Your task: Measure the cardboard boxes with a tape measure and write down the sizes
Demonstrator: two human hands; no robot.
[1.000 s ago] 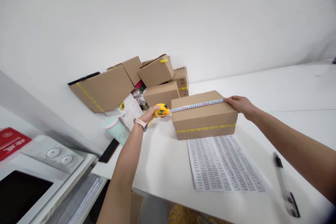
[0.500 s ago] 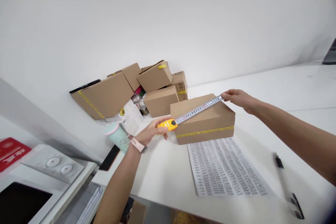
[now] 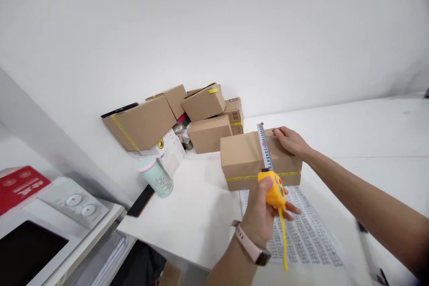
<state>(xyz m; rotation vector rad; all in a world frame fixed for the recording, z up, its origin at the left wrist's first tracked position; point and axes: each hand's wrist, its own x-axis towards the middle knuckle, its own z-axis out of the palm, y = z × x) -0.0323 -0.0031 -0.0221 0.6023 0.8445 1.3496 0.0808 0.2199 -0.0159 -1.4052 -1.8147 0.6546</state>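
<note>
A brown cardboard box with a yellow tape band lies on the white table. My left hand, with a watch on the wrist, is closed round a yellow tape measure in front of the box. Its white blade runs front to back across the box top. My right hand rests on the box's far right top, with fingers pressed down beside the blade's far end.
A printed sheet of numbers lies in front of the box, with a pen to its right. Several cardboard boxes are piled against the wall. A mint cup and a black phone sit at the left table edge.
My left hand swung the tape measure from the box's left end round to its front. The blade turned from lengthwise to crosswise, and my right hand moved inward along the far edge.
</note>
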